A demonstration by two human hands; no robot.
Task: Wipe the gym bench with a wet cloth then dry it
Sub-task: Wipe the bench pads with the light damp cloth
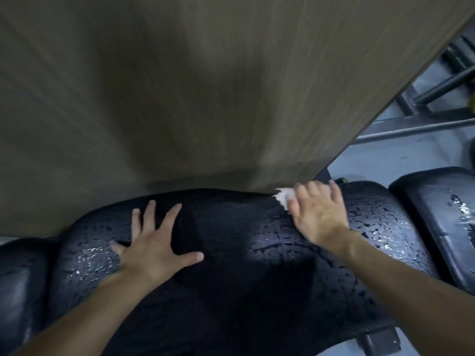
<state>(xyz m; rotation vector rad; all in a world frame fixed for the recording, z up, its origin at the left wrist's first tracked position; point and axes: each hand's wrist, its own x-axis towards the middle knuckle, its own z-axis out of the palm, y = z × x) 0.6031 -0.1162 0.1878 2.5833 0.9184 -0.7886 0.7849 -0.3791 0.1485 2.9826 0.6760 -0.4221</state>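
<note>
The black padded gym bench (231, 240) runs across the lower half of the head view, its cracked surface beaded with water. My left hand (151, 242) lies flat on the pad left of centre, fingers spread, holding nothing. My right hand (318, 214) presses a white cloth (284, 196) against the pad's far edge, at the right. Only a crumpled corner of the cloth shows beyond my fingers; the rest is under my palm.
A tall brown panel (180, 86) rises directly behind the bench and fills the upper view. A second wet black pad (442, 214) adjoins at the right. Grey metal frame bars (424, 124) cross the pale floor at the upper right.
</note>
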